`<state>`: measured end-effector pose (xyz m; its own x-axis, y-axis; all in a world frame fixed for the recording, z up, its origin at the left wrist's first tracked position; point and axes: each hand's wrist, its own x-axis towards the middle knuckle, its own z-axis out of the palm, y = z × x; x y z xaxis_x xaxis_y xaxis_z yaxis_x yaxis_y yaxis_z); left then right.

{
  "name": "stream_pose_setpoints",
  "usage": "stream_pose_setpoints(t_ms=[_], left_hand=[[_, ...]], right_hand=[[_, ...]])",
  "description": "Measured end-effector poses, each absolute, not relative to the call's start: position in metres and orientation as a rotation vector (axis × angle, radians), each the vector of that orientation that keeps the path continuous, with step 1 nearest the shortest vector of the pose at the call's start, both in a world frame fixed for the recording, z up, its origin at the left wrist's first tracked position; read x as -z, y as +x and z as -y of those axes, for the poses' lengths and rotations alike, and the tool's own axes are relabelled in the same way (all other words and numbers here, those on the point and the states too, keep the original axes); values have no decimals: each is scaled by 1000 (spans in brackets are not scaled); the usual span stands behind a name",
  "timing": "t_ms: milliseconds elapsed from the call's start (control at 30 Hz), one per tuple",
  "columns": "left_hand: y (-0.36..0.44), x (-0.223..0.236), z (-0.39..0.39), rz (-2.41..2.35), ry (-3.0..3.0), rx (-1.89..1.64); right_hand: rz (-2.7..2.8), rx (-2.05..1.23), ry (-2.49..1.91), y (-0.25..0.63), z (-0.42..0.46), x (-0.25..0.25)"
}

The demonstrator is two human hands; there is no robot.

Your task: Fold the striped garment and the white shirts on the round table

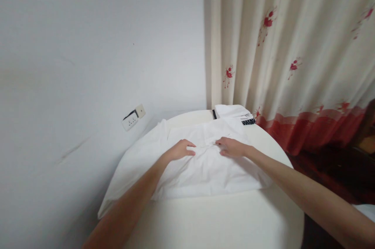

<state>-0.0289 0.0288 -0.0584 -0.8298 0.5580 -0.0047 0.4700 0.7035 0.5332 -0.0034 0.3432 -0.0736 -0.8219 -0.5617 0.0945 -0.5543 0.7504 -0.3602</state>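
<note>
A white shirt-like garment lies spread over the table, creased between my two hands, with a sleeve-like part stretching to the left. My left hand rests on the cloth, thumb and fingers apart. Opposite it, my right hand has its fingertips curled on the garment, where a small fold of cloth bunches at them. Just past the hands, at the far edge, lies a folded white cloth with a dark patterned trim; whether it joins the garment I cannot tell.
The round white table stands close to the pale wall. A socket sits on the wall at the left. A cream curtain with red flowers and a red hem hangs behind the table on the right, above a dark floor.
</note>
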Motion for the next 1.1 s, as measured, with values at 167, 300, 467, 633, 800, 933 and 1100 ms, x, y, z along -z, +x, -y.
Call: stream_pose_setpoints(t_ms=[167,300,467,633,800,933,1100], left_hand=[[-29,38,-18,-2511,839,-865],[-33,33,-12,-2344,860,-773],[-32,60,-13,-2648,898,-662],[-19,72,11,-2903,886,-596],[-13,65,45,-2915,630,-637],[-12,61,56,-2853,577,-677],[0,50,38,-3069,640,-307]], right_hand=[[-2753,745,-942,-11,-344,55],[-2493,915,-940,-18,-352,45],[-2772,651,-726,-21,-365,56],[-2904,677,-604,-12,-413,73],[-2926,951,-478,1,-453,92],[-2958,957,-371,6,-457,101],[-3150,703,-212,16,-439,87]])
